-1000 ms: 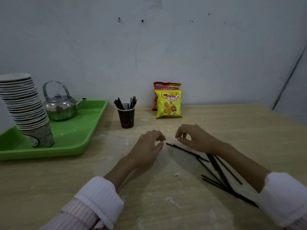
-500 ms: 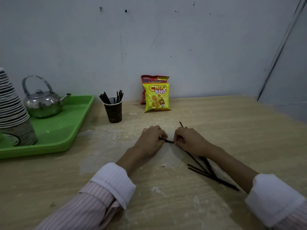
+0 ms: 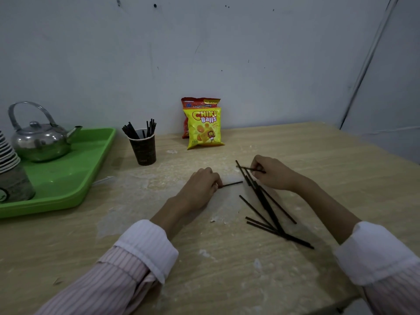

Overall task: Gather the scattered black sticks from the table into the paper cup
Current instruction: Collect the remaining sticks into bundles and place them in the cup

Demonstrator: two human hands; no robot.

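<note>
A dark paper cup (image 3: pixel 143 148) stands on the wooden table, with several black sticks (image 3: pixel 138 130) poking up out of it. My left hand (image 3: pixel 201 186) rests knuckles-up at the table's middle and pinches one black stick (image 3: pixel 231 184) that lies flat, pointing right. My right hand (image 3: pixel 273 172) is to its right, fingers closed on a short black stick (image 3: pixel 252 169) held just above the table. Several loose black sticks (image 3: pixel 267 208) lie crossed in a pile below and under my right hand.
A green tray (image 3: pixel 75 178) at the left holds a steel kettle (image 3: pixel 39 139) and a stack of paper cups (image 3: pixel 10 171). Two snack bags (image 3: pixel 203 125) stand against the grey wall behind the cup. The table's right edge runs close to my right forearm.
My hands met over one stick, then drew apart; now each holds a stick. The right hand has shifted right and slightly away from me. The camera has tilted right.
</note>
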